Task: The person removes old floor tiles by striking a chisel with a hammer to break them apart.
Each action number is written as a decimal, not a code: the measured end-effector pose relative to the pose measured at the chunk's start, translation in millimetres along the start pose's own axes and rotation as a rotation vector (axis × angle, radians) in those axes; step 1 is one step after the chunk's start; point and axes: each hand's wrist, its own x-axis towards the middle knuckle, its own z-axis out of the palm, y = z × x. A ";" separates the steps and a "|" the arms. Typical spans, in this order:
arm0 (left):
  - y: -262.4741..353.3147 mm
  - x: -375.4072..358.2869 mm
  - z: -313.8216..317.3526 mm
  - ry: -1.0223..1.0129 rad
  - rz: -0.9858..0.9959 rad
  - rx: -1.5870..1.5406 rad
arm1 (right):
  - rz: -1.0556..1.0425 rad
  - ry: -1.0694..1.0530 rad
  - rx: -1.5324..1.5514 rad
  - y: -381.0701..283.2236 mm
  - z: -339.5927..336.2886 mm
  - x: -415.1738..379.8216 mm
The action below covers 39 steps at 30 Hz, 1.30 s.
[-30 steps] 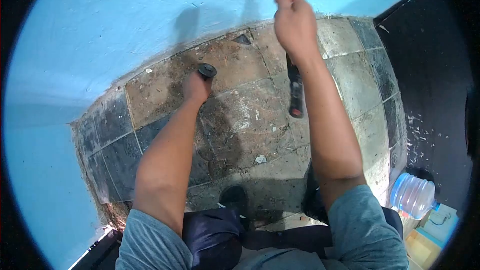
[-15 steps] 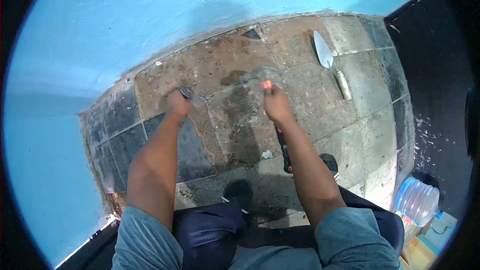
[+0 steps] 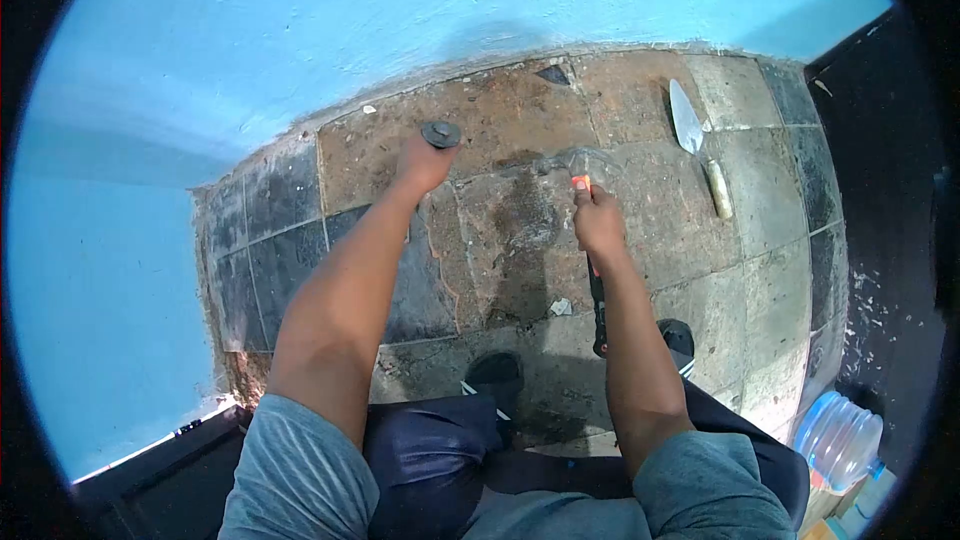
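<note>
My left hand [image 3: 425,162] is closed around a chisel with a round dark guard [image 3: 441,133], seen from above near the wall. Its shaft and tip are hidden under the guard and fist. My right hand [image 3: 600,225] grips a hammer [image 3: 598,305] close to its head, at an orange band. The black handle runs back beneath my forearm, and the grey head looks blurred over the floor. Around both hands lies a rough brown patch of floor [image 3: 500,125] without tile faces.
A pointed trowel [image 3: 688,125] lies to the right on the floor. Dark tiles [image 3: 290,290] border the patch at left, and a blue wall [image 3: 350,20] rises behind it. A small pale chip [image 3: 561,307] lies near my feet. A large clear water bottle [image 3: 838,440] stands at lower right.
My left hand has moved right and toward the wall with the chisel. My right hand still holds the hammer at about the same floor spot. The whole view has shifted slightly.
</note>
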 end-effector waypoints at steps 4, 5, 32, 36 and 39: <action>11.0 -9.1 2.4 -0.111 0.018 0.040 | 0.000 -0.024 0.113 -12.0 1.9 -10.5; -2.0 -6.7 10.9 -0.124 0.044 0.069 | 0.034 -0.031 0.129 -18.3 0.7 -14.5; 38.9 -43.3 77.1 -0.305 -0.116 0.347 | -0.085 -0.068 0.124 -55.7 7.6 -8.3; 44.6 -41.6 64.0 -0.300 -0.166 0.251 | -0.022 0.057 0.289 -75.4 -64.6 3.0; 55.1 -46.2 48.1 -0.252 -0.156 0.293 | -0.065 0.331 0.566 -106.2 -111.6 10.0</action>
